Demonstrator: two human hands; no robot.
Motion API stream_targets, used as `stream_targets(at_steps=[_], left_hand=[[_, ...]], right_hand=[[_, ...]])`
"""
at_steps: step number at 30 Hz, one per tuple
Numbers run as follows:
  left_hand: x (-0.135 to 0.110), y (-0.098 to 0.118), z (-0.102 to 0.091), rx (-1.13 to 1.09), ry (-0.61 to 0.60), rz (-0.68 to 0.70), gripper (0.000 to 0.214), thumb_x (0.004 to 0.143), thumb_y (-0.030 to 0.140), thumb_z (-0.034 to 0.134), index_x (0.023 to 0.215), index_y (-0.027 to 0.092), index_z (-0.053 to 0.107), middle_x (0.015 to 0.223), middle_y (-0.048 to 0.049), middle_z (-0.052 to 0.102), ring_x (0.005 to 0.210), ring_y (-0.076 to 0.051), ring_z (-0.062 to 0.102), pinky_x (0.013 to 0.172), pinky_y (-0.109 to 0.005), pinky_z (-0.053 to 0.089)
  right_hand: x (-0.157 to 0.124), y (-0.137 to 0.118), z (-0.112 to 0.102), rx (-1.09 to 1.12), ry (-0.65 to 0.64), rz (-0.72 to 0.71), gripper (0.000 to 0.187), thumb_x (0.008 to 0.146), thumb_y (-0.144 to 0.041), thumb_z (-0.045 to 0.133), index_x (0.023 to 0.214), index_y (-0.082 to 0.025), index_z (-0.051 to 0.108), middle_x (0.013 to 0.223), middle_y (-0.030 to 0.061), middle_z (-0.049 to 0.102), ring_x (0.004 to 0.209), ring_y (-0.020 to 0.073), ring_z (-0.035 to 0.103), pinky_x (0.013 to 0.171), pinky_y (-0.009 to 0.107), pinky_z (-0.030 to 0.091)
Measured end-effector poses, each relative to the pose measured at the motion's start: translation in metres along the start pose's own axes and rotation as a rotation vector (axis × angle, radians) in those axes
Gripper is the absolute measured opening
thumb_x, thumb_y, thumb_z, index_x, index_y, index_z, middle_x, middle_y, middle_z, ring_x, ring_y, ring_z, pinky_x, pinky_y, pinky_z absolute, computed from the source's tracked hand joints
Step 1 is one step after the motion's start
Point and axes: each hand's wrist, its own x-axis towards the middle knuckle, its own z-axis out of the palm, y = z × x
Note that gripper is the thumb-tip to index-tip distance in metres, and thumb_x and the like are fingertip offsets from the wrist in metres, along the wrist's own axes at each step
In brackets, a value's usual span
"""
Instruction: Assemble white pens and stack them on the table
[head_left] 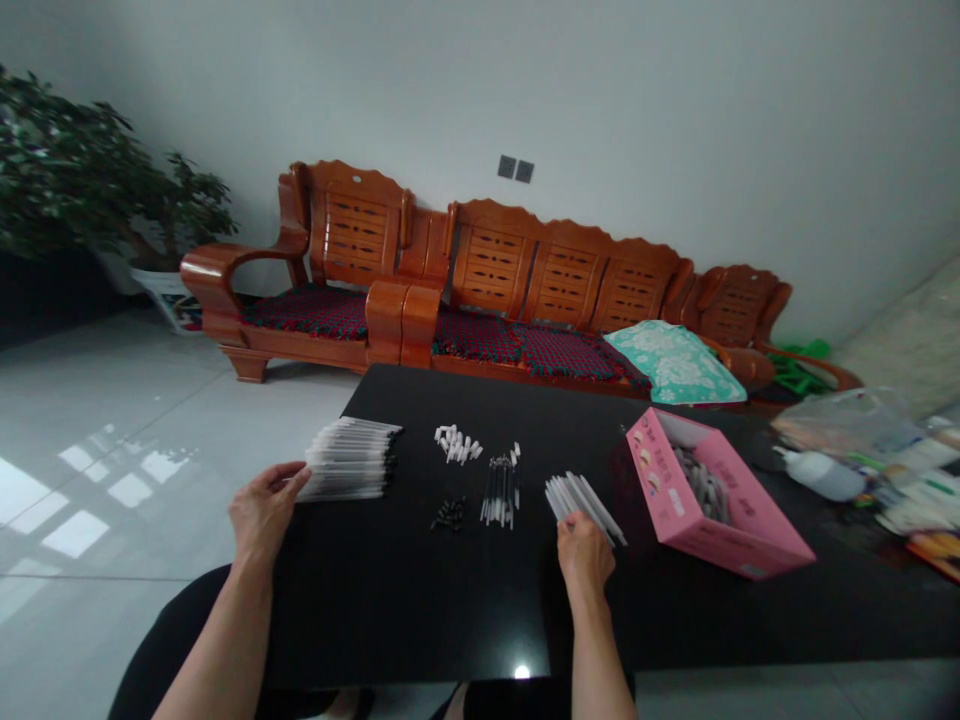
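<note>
A black table [420, 600] carries pen parts in groups. My left hand [262, 510] rests at the table's left edge with its fingertips touching a stack of clear pen barrels [352, 460]; its fingers are curled and loosely apart. My right hand [585, 550] lies at the near end of a smaller pile of white tubes [581, 495], fingers bent down onto them. Between my hands lie white caps [457, 443], a bundle of ink refills [501, 485] and small black tips [448, 514].
An open pink box [720, 510] with more parts stands right of my right hand. Bottles, bags and packets [870, 470] crowd the table's right end. A wooden sofa set [487, 290] stands behind the table, a potted plant [82, 190] at far left.
</note>
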Motion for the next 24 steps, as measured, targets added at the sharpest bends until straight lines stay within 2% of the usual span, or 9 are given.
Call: stream_targets(at_steps=[8, 16, 19, 24], left_hand=[[-0.001, 0.001, -0.001, -0.031, 0.000, -0.006, 0.044, 0.072, 0.055, 0.061, 0.099, 0.023, 0.072, 0.079, -0.0045, 0.072, 0.079, -0.026, 0.066, 0.071, -0.033, 0.046], [-0.002, 0.004, -0.005, -0.055, 0.013, -0.017, 0.043, 0.071, 0.053, 0.062, 0.099, 0.022, 0.072, 0.077, -0.0043, 0.072, 0.076, -0.025, 0.067, 0.070, -0.034, 0.048], [-0.001, 0.003, -0.004, -0.078, 0.012, -0.022, 0.044, 0.070, 0.053, 0.062, 0.100, 0.022, 0.072, 0.076, -0.0038, 0.072, 0.071, -0.024, 0.067, 0.065, -0.032, 0.049], [-0.003, 0.005, -0.003, -0.069, -0.013, -0.034, 0.043, 0.071, 0.051, 0.061, 0.102, 0.022, 0.071, 0.076, -0.0035, 0.072, 0.069, -0.022, 0.067, 0.064, -0.030, 0.048]], right_hand=[[0.006, 0.004, 0.001, -0.065, -0.079, 0.002, 0.010, 0.075, -0.025, 0.063, 0.069, -0.018, 0.066, 0.067, 0.0142, 0.069, 0.057, 0.0278, 0.064, 0.049, 0.035, 0.041], [0.013, 0.009, 0.006, -0.078, -0.122, -0.040, 0.009, 0.070, -0.028, 0.064, 0.062, -0.024, 0.067, 0.066, 0.0096, 0.069, 0.059, 0.0249, 0.064, 0.049, 0.032, 0.040], [0.015, 0.000, 0.005, 0.096, -0.147, -0.030, 0.014, 0.069, -0.028, 0.061, 0.056, -0.024, 0.067, 0.060, 0.0077, 0.067, 0.057, 0.0238, 0.063, 0.050, 0.032, 0.040], [0.006, -0.022, 0.008, 0.607, -0.090, 0.066, 0.020, 0.069, -0.036, 0.058, 0.062, -0.020, 0.068, 0.046, 0.0007, 0.059, 0.046, 0.0190, 0.058, 0.045, 0.028, 0.041]])
